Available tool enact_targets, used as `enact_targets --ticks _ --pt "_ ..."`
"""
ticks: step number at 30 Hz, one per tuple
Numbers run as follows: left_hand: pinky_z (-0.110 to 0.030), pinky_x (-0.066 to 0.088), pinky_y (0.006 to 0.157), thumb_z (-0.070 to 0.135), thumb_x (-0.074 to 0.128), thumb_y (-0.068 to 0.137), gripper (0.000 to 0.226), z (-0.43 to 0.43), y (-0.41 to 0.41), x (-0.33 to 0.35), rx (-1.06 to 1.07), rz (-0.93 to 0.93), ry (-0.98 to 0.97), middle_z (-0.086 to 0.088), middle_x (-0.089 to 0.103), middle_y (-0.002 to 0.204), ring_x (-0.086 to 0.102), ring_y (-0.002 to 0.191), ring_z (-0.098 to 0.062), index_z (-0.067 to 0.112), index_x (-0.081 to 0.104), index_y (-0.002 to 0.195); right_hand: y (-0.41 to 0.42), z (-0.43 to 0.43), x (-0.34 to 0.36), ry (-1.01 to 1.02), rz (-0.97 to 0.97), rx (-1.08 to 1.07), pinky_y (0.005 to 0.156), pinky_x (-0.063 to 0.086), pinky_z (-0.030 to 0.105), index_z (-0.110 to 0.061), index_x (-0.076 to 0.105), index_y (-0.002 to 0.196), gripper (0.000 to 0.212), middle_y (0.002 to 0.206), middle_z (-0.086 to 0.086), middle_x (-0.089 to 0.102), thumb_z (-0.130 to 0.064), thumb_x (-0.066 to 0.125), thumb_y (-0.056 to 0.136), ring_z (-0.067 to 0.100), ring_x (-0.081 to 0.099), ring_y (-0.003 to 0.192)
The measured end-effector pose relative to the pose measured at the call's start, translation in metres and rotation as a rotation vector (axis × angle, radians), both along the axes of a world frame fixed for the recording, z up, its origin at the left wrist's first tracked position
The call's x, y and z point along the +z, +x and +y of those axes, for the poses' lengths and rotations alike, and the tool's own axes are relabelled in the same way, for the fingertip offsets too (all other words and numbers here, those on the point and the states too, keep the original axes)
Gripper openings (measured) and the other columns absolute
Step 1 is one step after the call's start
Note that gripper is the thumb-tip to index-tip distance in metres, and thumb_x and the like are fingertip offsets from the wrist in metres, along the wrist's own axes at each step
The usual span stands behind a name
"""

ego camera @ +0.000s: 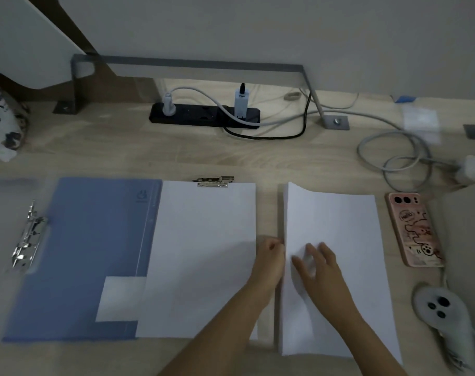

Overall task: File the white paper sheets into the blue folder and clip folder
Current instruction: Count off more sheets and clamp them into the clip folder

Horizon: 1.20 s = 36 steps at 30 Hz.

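While left hand [270,256] pinches stack edge — right hand [319,263] splayed flat on paper stack [336,267]

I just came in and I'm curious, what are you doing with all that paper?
A person is sorting white paper sheets at a light wooden desk. Both hands are on the thick white paper stack: the left hand pinches its left edge, and the right hand presses on top. Beside it, a sheet sits under the metal-clipped clipboard, next to the open blue plastic folder.
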State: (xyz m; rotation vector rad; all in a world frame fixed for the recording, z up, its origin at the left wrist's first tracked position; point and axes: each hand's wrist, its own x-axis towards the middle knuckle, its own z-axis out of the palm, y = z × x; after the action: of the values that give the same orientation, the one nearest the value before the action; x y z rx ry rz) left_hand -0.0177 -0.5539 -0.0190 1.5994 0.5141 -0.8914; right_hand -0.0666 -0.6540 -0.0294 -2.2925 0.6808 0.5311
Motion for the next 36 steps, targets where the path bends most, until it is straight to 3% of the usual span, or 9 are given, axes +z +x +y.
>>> enact_targets --ticks 1,3,8,14,29,31,34,36 --pt "-0.03 0.05 0.086 0.022 0.038 0.096 0.02 0.0 -0.004 0.0 0.021 0.002 -0.049 -0.01 0.063 0.108 0.06 0.096 -0.021 0.016 0.056 0.103 0.002 0.0 0.001 0.031 0.017 -0.02 0.114 0.024 0.039 -0.016 0.028 0.143 0.065 0.156 0.008 0.013 -0.047 0.045 0.088 0.025 0.019 0.143" --pt "-0.024 0.051 0.081 0.026 0.037 0.099 0.022 0.001 -0.01 0.003 0.023 -0.01 -0.128 -0.009 0.064 0.106 0.062 0.098 -0.019 0.018 0.057 0.103 0.004 -0.002 0.003 0.078 0.021 -0.037 0.113 0.023 0.039 -0.016 0.027 0.143 0.066 0.157 0.007 0.014 -0.047 0.046 0.088 0.023 0.018 0.143" --pt "-0.011 0.05 0.069 0.028 0.039 0.099 0.021 -0.001 -0.021 0.008 0.033 -0.07 -0.254 0.012 0.063 0.098 0.06 0.093 0.001 0.025 0.058 0.107 0.0 -0.015 0.014 0.26 -0.042 -0.102 0.113 0.024 0.039 -0.027 0.038 0.138 0.051 0.155 0.003 0.022 -0.04 0.047 0.09 0.023 0.027 0.14" --pt "-0.012 0.052 0.074 0.031 0.042 0.097 0.03 -0.003 -0.026 0.006 0.05 -0.11 -0.234 0.003 0.065 0.117 0.062 0.105 -0.006 0.022 0.059 0.12 -0.006 -0.019 0.018 0.369 -0.08 -0.168 0.113 0.021 0.035 -0.028 0.038 0.137 0.048 0.153 -0.003 0.027 -0.039 0.044 0.091 0.017 0.028 0.139" --pt "-0.017 0.053 0.081 0.023 0.041 0.098 0.028 -0.001 -0.025 0.002 0.032 -0.104 -0.231 -0.003 0.064 0.117 0.062 0.106 -0.013 0.016 0.059 0.118 -0.01 -0.019 0.008 0.384 -0.093 -0.222 0.116 0.023 0.036 -0.019 0.036 0.141 0.049 0.149 0.0 0.036 -0.035 0.038 0.095 0.016 0.033 0.137" --pt "-0.015 0.048 0.084 0.022 0.041 0.098 0.023 -0.001 -0.026 0.001 -0.016 -0.154 -0.168 0.0 0.061 0.119 0.059 0.104 -0.01 0.02 0.056 0.115 -0.01 -0.018 0.006 0.356 -0.089 -0.217 0.116 0.022 0.036 -0.018 0.034 0.141 0.048 0.149 -0.001 0.035 -0.034 0.036 0.096 0.016 0.032 0.138" --pt "0.002 0.031 0.086 0.024 0.045 0.096 0.032 -0.006 -0.03 -0.002 -0.071 -0.424 0.152 0.01 0.043 0.128 0.038 0.111 0.003 0.024 0.045 0.128 -0.01 -0.014 0.002 0.308 -0.09 -0.179 0.116 0.024 0.04 -0.018 0.038 0.14 0.046 0.15 0.001 0.035 -0.034 0.034 0.097 0.017 0.033 0.138" --pt "-0.002 0.031 0.091 0.028 0.045 0.096 0.038 -0.013 -0.033 -0.001 -0.1 -0.476 0.156 0.01 0.041 0.131 0.037 0.115 0.002 0.024 0.04 0.133 -0.009 -0.011 0.002 0.277 -0.103 -0.16 0.116 0.022 0.035 -0.016 0.043 0.135 0.041 0.151 0.003 0.032 -0.028 0.032 0.098 0.019 0.03 0.139"
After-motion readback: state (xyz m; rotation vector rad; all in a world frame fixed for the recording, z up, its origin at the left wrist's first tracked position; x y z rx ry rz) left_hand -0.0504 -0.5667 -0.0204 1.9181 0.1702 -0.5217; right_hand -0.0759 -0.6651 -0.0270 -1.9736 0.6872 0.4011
